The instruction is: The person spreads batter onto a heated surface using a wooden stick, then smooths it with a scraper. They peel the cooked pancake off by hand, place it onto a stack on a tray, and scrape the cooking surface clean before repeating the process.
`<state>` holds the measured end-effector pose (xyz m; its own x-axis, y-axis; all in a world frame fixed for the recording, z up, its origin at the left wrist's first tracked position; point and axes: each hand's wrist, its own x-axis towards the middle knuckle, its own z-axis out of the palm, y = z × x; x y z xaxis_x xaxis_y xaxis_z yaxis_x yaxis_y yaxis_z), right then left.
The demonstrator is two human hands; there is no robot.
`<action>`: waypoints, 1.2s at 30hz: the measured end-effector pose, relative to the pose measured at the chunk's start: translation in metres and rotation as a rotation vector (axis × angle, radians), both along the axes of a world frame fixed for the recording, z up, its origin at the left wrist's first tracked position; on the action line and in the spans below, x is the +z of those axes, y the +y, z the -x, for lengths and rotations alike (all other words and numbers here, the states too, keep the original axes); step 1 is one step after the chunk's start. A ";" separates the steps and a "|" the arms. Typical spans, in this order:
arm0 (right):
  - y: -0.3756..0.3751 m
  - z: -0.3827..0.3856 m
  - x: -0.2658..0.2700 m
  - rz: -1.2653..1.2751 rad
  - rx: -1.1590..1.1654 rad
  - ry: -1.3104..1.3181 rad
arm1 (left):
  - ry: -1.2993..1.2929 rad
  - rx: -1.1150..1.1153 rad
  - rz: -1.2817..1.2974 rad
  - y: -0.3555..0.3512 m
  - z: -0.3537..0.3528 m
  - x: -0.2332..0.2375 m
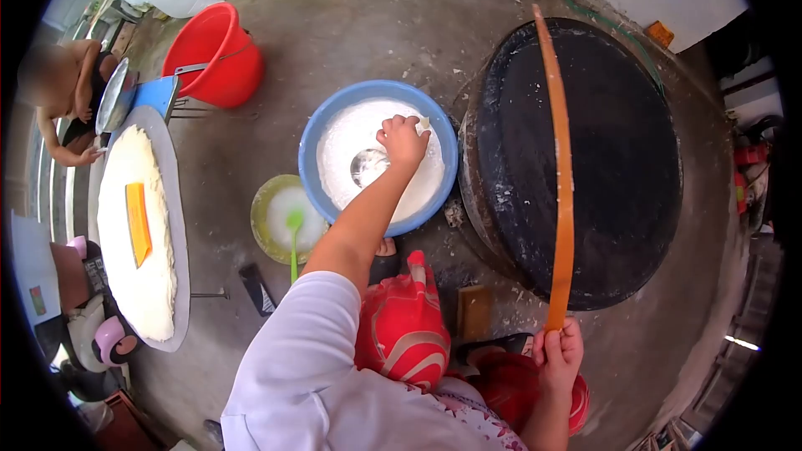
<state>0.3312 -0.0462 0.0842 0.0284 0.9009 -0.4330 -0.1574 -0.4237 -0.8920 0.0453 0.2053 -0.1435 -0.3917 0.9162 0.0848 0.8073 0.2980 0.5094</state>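
My left hand (pixel 403 144) reaches over a blue basin (pixel 450 154) of white batter (pixel 355 129). Its fingers are curled, and a small pale scrap (pixel 423 124) shows at the fingertips, too small to name. Just below that hand, a round shiny metal bowl or ladle (pixel 364 169) sits partly in the batter. My right hand (pixel 561 346) grips the near end of a long, thin orange-brown wooden spatula (pixel 564 200). The blade reaches across a large round black griddle (pixel 618 159) and past its far rim.
Left of the basin stands a yellow-green bowl (pixel 261 234) of whitish liquid with a green ladle (pixel 294 230). A red bucket (pixel 238 75) stands farther back. On the left, a round board (pixel 174 200) carries pale dough and a yellow-handled scraper (pixel 137 224). Another person (pixel 71 92) sits beyond.
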 end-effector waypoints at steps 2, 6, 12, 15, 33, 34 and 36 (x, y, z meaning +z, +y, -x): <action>0.003 -0.004 0.000 0.017 -0.020 0.011 | 0.073 0.003 0.000 0.008 -0.004 -0.006; 0.005 -0.005 0.002 0.013 -0.008 0.021 | 0.191 0.021 0.067 0.018 -0.008 -0.010; 0.009 -0.005 0.000 0.029 -0.005 0.031 | 0.239 0.023 0.094 0.025 -0.010 -0.016; 0.010 -0.005 -0.001 0.034 -0.012 0.035 | 0.246 0.021 0.099 0.028 -0.009 -0.020; 0.002 0.003 -0.005 0.049 0.056 -0.005 | -1.471 0.475 -0.202 -0.082 0.080 0.068; 0.001 0.005 -0.006 0.042 0.069 -0.014 | -1.550 0.468 -0.231 -0.096 0.088 0.074; 0.001 0.009 -0.007 0.041 0.096 -0.020 | -1.655 0.480 -0.300 -0.120 0.098 0.096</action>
<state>0.3219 -0.0456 0.0773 -0.0485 0.8813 -0.4700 -0.0962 -0.4725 -0.8761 -0.0527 0.0851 -0.0478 -0.4407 0.7320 -0.5196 -0.6989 0.0835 0.7104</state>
